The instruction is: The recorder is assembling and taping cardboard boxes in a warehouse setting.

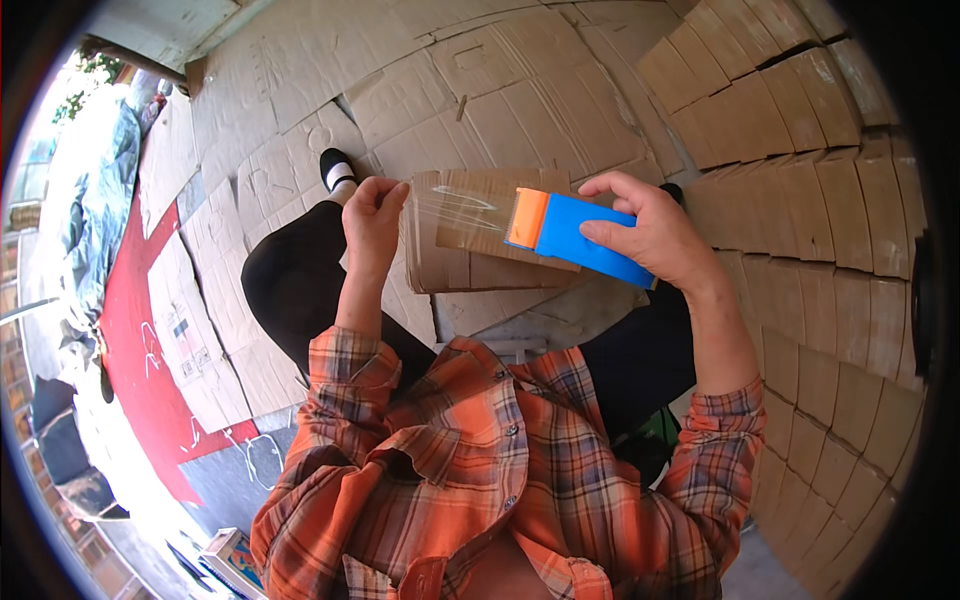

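Observation:
My right hand (650, 228) grips a blue tape dispenser (590, 238) with an orange front end, thumb on its near side and fingers over the far side. From that orange end a strip of clear tape (460, 208) stretches left to my left hand (374, 222), whose fingers are pinched on the tape's loose end. The tape hangs over a stack of flat brown cardboard (490, 272) between my knees. Whether the tape touches the cardboard, I cannot tell.
Flattened cardboard sheets (480, 70) cover the floor ahead. Tall stacks of folded brown cartons (790, 205) line the right side. A red sheet (140, 340) and a crumpled plastic cover (108, 180) lie at the left. My black-clad knees flank the cardboard stack.

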`<state>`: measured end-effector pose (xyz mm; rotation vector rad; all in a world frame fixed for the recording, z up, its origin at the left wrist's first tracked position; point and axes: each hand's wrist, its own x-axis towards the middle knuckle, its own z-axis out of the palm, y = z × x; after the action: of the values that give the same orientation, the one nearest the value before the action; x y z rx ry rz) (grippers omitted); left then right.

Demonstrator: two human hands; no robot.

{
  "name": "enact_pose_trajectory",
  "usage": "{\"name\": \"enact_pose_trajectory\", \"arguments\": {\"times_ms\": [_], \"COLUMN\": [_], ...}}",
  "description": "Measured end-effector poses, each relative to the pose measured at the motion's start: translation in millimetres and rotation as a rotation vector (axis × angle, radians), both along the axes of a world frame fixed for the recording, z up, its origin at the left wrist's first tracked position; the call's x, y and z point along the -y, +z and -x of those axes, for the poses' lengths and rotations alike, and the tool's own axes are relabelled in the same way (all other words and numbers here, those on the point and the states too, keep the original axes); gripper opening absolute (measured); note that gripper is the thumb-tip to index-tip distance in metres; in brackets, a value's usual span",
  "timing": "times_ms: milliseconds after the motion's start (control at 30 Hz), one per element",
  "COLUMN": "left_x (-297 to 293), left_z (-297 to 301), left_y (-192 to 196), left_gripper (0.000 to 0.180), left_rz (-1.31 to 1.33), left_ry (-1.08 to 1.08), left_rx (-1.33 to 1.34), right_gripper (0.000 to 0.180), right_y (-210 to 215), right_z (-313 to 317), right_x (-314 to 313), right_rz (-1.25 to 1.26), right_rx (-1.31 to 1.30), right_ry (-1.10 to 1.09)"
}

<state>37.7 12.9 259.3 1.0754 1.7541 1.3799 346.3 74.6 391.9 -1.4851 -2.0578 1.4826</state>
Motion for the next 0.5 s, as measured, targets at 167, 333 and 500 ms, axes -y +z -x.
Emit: {"name": "enact_pose_trajectory", "arguments": {"times_ms": [167, 333, 500], "left_x": [1, -1, -6], "left_z": [29, -5, -19], "left_y": [-49, -22, -35], "left_gripper": [0.011, 0.011, 0.010], "left_rz": [-0.030, 0.012, 0.072], "left_ry": [0.024, 0.015, 0.012], "left_rx": [0.013, 0.067, 0.191], "right_gripper": [0.042, 0.040, 0.039], "right_y": [9, 2, -5], "right_z": [13, 16, 19], "right_x": [-4, -11, -15], "right_rz": [-0.028, -0.082, -0.172], "right_rx": [0.090, 0.177, 0.273], "right_ry": [0.060, 0.098, 0.141]}}
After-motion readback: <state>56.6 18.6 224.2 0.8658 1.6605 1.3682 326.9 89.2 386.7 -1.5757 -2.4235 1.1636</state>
